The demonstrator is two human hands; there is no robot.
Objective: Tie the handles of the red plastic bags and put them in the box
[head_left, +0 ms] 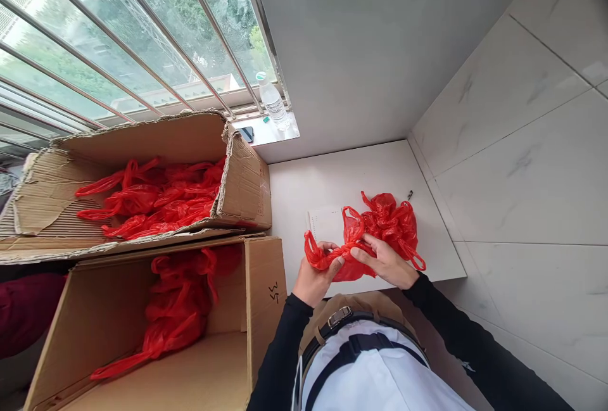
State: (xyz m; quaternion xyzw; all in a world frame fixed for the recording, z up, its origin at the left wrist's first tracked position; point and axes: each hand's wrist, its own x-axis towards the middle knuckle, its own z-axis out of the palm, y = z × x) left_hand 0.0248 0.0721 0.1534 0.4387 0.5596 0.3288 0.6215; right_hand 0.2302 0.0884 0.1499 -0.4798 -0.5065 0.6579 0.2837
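Note:
Between my two hands is a red plastic bag (351,265), its top bunched up and its handle loops sticking out at the left and upward. My left hand (316,275) pinches the gathered plastic on the left side. On the right side, the fingers and thumb of my right hand (382,262) close on the same bag. Just beyond, more red plastic bags (392,221) lie in a heap on the white table (304,183). A white sheet of paper (325,224) with small print is partly covered by the bag in my hands.
Left of the table stand two open cardboard boxes: the upper box (244,186) holds several red bags (166,199), the lower box (265,290) a red bag bundle (178,303). A water bottle (274,104) and phone (246,134) rest on the sill by the barred window. A small dark object (410,195) lies near the wall.

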